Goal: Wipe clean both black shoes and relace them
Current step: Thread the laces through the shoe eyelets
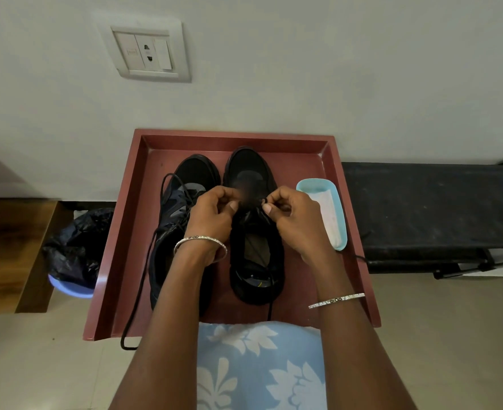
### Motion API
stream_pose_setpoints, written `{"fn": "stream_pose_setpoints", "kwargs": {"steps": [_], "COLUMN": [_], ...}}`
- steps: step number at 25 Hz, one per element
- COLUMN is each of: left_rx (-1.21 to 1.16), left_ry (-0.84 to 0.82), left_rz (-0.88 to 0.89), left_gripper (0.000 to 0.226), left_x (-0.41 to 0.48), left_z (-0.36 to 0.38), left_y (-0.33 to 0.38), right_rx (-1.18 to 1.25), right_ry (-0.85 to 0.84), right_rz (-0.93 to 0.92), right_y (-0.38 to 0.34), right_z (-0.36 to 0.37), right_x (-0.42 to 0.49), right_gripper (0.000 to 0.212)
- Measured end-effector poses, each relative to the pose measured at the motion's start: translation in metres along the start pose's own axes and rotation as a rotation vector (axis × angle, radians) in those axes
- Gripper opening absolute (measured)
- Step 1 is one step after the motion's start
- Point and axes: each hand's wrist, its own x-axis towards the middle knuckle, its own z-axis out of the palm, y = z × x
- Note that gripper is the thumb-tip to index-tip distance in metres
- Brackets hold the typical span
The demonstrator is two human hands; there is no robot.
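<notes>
Two black shoes stand side by side on a dark red tray (pixel 117 261), toes towards the wall. Over the eyelets of the right shoe (pixel 256 261), my left hand (pixel 212 214) and my right hand (pixel 291 214) each pinch a part of its black lace. The lace between my fingertips is blurred. The left shoe (pixel 179 208) has grey side panels, and its loose lace (pixel 138 291) trails down over the tray's front edge. My left forearm hides the heel of that shoe.
A light blue dish (pixel 306 184) with a white wipe lies on the tray's right side. To the right stands a low black rack (pixel 427 208). A bin with a black bag (pixel 76 253) and a wooden table (pixel 11 247) are on the left. The wall is close behind.
</notes>
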Motion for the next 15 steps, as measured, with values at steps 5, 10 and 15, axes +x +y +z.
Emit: {"fn": "stream_pose_setpoints", "kwargs": {"steps": [5,10,15], "left_rx": [0.265,0.22,-0.02], "left_ry": [0.065,0.135,0.122], "left_rz": [0.066,0.095,0.006], "left_gripper": [0.005,0.007,0.012], "left_x": [-0.002,-0.003,-0.001], "left_z": [0.001,0.008,0.009], "left_y": [0.002,0.003,-0.003], "right_rx": [0.006,-0.006,-0.03], "right_ry": [0.0,0.024,0.045], "right_rz": [0.005,-0.013,-0.022], "right_y": [0.001,-0.003,-0.006], "right_z": [0.001,0.002,0.006], "right_x": [0.001,-0.001,-0.004], "right_gripper": [0.005,0.008,0.011]}}
